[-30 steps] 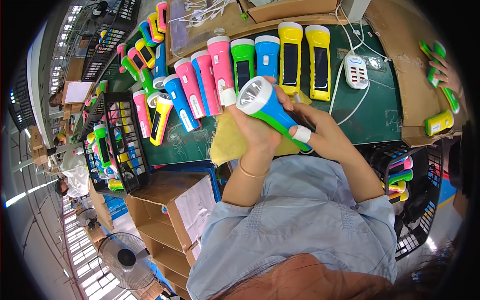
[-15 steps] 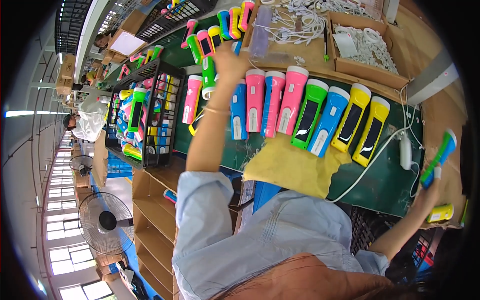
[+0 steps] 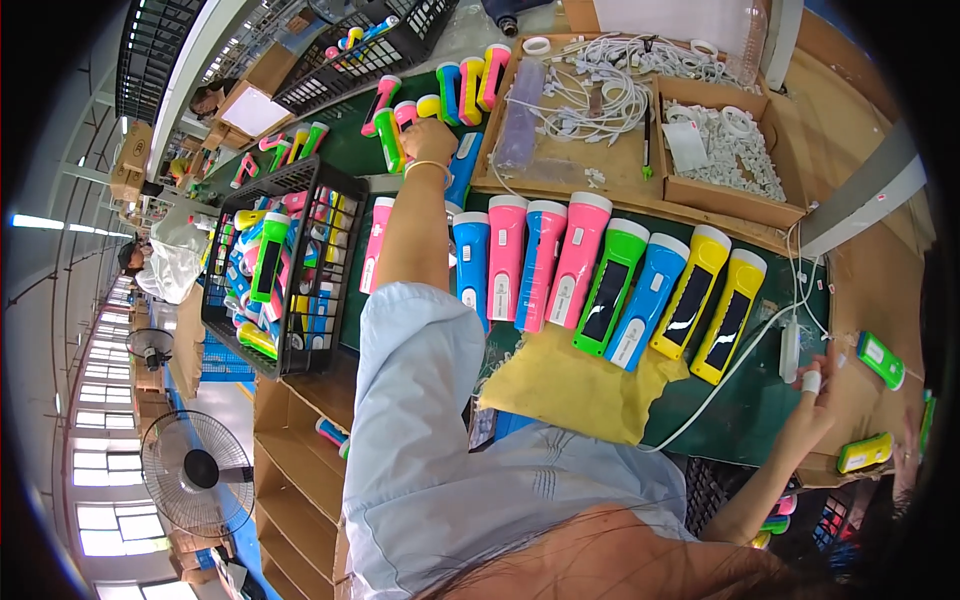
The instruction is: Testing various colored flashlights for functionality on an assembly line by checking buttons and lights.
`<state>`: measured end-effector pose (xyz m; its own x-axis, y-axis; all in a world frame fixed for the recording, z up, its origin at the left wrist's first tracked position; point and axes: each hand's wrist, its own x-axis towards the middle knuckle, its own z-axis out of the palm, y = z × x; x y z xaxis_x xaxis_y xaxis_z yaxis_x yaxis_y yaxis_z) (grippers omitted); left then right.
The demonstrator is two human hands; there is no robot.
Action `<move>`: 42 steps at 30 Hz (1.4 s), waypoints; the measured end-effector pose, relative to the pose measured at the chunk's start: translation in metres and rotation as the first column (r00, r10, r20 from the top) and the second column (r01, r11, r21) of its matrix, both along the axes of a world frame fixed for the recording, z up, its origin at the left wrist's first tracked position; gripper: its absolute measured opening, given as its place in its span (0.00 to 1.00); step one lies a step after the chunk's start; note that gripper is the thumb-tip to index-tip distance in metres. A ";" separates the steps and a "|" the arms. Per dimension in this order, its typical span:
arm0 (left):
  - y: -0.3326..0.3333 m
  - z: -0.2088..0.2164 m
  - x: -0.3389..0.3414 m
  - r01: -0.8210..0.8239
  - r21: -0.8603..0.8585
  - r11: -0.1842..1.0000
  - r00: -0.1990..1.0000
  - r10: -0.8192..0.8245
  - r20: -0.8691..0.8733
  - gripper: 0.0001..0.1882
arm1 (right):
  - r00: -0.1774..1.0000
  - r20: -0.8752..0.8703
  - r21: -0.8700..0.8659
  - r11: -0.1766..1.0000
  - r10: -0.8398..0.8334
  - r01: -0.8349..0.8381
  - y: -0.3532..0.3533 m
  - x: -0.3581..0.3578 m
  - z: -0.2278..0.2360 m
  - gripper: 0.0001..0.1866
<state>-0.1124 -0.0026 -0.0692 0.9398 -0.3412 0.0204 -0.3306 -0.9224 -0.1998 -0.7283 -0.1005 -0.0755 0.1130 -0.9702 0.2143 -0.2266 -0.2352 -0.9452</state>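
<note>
My left hand (image 3: 428, 142) reaches to the back left, fingers curled over a yellow flashlight (image 3: 428, 105) and hiding most of it. Beside that hand lie a green flashlight (image 3: 390, 140), a pink one (image 3: 405, 114) and a blue one (image 3: 463, 168). On the right, my right hand (image 3: 808, 402) has its fingers apart and holds nothing, close to a white adapter (image 3: 790, 350) on a cable. A green flashlight (image 3: 880, 360) lies on the board past it, above a yellow flashlight (image 3: 862, 453). Several flashlights in pink, blue, green and yellow, such as this blue one (image 3: 648, 300), stand in a slanting row between my hands.
A black crate (image 3: 318, 270) full of flashlights stands at left. Behind the row are a cardboard tray (image 3: 590, 150) of white cables and a box (image 3: 735, 195) of small white parts. A yellow cloth (image 3: 570, 385) lies at the table's near edge. A blurred hand (image 3: 905, 465) shows at far right.
My right hand has let go of the green-and-blue flashlight, and a green one now lies on the right board. My left hand has shifted slightly left, onto the back flashlights. The view has tilted.
</note>
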 end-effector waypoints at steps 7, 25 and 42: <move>0.033 0.061 -0.078 -0.514 -0.857 0.015 0.725 -0.526 -0.445 0.19 | 0.772 0.436 0.363 0.694 0.463 -0.621 0.042 0.007 0.036 0.16; 0.094 0.001 -0.416 -0.020 -0.998 -0.067 0.127 -0.990 0.064 0.27 | 0.607 -0.055 -0.147 0.595 0.792 -0.790 0.113 0.062 -0.021 0.30; 0.061 0.028 -0.406 -0.903 -0.299 0.309 -0.208 -0.923 -0.325 0.24 | 0.811 0.188 0.203 0.786 0.554 -0.584 0.098 0.025 -0.030 0.11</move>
<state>-0.5179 0.0584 -0.0408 0.1208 -0.9676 -0.2219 0.8263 -0.0258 0.5626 -0.7033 -0.0030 -0.1051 0.6510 -0.7585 0.0300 -0.0129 -0.0505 -0.9986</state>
